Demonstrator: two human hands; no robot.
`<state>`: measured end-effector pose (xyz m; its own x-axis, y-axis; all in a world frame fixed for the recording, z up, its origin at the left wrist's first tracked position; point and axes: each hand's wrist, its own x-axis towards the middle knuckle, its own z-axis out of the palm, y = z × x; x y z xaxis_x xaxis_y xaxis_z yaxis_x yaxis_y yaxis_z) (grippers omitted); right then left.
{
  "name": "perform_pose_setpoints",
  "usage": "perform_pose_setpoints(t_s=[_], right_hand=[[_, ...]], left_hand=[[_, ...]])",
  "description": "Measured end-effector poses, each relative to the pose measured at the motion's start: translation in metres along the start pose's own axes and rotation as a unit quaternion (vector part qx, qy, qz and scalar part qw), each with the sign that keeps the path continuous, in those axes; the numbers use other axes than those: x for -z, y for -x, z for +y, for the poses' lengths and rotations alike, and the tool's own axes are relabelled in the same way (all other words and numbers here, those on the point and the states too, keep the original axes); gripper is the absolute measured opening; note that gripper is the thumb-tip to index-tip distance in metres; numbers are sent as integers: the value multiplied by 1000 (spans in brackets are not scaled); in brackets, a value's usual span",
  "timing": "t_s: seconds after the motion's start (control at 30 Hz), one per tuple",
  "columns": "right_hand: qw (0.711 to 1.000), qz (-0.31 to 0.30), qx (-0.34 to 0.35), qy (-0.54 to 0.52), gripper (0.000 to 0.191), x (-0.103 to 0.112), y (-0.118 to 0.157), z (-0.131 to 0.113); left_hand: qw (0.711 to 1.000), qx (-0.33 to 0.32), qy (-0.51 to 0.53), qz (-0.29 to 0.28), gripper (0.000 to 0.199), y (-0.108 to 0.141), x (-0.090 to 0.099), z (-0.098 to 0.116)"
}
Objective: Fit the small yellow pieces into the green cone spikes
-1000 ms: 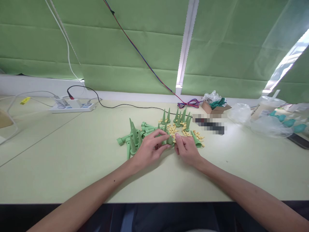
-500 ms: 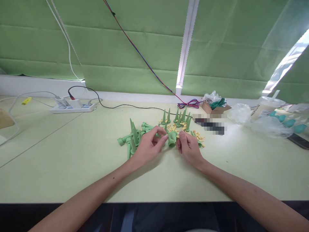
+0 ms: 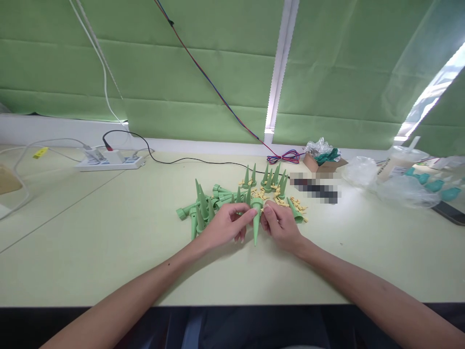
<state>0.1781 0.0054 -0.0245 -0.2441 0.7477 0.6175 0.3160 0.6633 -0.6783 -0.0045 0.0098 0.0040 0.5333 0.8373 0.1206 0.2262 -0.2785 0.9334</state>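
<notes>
Between my two hands is a green plastic spike (image 3: 256, 224), its pointed tip directed toward me and its wide cap away. My left hand (image 3: 232, 223) grips it near the cap with thumb and fingers. At its right side, my right hand (image 3: 279, 222) pinches a small yellow piece (image 3: 264, 210) against the spike. Several green spikes (image 3: 203, 206) stand or lie to the left of my hands, and more upright ones (image 3: 269, 180) are behind them. Small yellow pieces (image 3: 296, 202) are scattered behind and right of my right hand, beside a lying green cone (image 3: 295, 211).
A power strip (image 3: 111, 164) with plugs and cables sits at the back left. Along the back right are coiled wires (image 3: 283, 157), a cardboard box (image 3: 323, 164), plastic bags (image 3: 409, 191), a cup (image 3: 395, 162) and a phone (image 3: 449, 212). A blurred dark object (image 3: 316, 188) lies nearer.
The green spike has turned so its tip points toward me instead of its open cap. My left thumb and fingers have closed on it, and my right hand has shifted slightly left.
</notes>
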Motion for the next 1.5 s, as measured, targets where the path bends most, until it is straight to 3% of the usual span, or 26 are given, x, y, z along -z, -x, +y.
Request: perform_pose_setpoints(t_s=[0.43, 0.67, 0.97, 1.2, 1.5], right_hand=[[999, -9, -8, -36, 46, 0, 2, 4], [997, -3, -35, -62, 55, 0, 0, 0], [999, 2, -48, -15, 64, -1, -2, 0], [996, 4, -75, -55, 57, -3, -2, 2], [997, 1, -66, -47, 48, -1, 0, 0]], left_hand=[[998, -28, -34, 42, 31, 2, 0, 2], [989, -93, -87, 79, 29, 2, -2, 0], [966, -182, -136, 120, 19, 0, -4, -6], [972, -124, -151, 130, 16, -2, -4, -5], [985, -67, -71, 142, 22, 0, -5, -1]])
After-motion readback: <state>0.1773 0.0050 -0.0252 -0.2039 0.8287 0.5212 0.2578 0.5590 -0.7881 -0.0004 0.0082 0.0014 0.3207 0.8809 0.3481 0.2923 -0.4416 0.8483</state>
